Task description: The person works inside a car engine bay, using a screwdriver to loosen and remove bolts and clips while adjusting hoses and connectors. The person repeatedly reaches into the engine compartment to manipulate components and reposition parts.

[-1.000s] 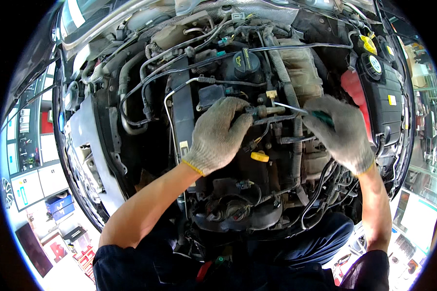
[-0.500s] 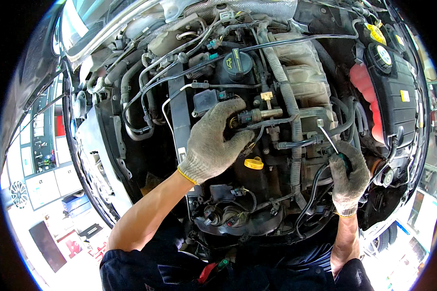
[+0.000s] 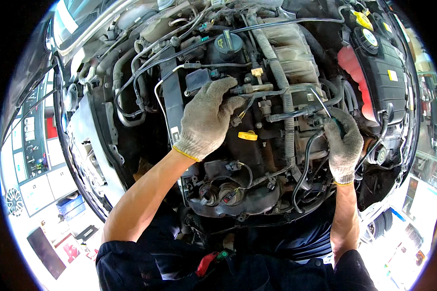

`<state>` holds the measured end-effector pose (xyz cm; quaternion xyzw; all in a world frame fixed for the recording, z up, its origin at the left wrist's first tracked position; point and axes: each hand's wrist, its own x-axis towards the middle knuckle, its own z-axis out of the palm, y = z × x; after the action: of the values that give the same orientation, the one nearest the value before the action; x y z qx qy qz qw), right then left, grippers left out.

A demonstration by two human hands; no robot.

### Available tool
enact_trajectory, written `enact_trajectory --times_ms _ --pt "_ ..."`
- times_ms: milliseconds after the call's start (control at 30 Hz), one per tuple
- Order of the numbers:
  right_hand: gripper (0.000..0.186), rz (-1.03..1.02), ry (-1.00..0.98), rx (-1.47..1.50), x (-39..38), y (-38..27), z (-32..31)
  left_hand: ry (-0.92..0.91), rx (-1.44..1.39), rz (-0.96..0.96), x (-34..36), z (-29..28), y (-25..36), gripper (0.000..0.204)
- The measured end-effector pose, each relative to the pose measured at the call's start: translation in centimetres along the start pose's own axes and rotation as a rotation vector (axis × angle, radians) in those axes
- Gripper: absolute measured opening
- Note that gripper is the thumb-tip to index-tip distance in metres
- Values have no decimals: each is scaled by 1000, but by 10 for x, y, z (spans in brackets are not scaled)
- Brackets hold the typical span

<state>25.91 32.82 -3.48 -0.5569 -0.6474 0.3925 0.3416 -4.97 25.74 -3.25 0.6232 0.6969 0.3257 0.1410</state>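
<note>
My left hand, in a grey knit glove, reaches over the middle of the engine. Its thumb and forefinger close round the left end of a dark wiring connector, which sits in line with a metal cylindrical part. Loose wire ends show below the thumb. In my right hand, also gloved, is a thin screwdriver-like tool. Its bright shaft points up and left past a black hose; a bit of green handle shows and the palm hides the rest. I cannot make out the shape of its tip.
A black oil filler cap stands beyond my left hand. The yellow dipstick handle is just below it. A ribbed conduit runs between my hands. At the right are a black reservoir and a red part.
The whole view has shifted, so the engine appears higher and slightly left. My left thumb has moved up closer to the forefinger at the connector. The right hand still holds its tool.
</note>
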Motion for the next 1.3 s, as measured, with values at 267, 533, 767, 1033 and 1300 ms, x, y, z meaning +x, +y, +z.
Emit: enact_trajectory --times_ms 267,533,767,1033,1300 --pt "27 -42 -18 -11 1 1 0 -58 16 13 5 -4 12 52" --pt "28 -7 -19 -32 -2 -6 0 -82 8 -5 2 -3 9 51" --pt "28 -42 6 25 0 -1 1 -92 -26 -12 5 -4 11 49" --pt "29 -37 -25 18 1 -9 0 -308 -180 -320 31 -15 22 44" --pt "30 31 -60 29 2 -13 -2 -491 -254 -453 46 -19 26 51"
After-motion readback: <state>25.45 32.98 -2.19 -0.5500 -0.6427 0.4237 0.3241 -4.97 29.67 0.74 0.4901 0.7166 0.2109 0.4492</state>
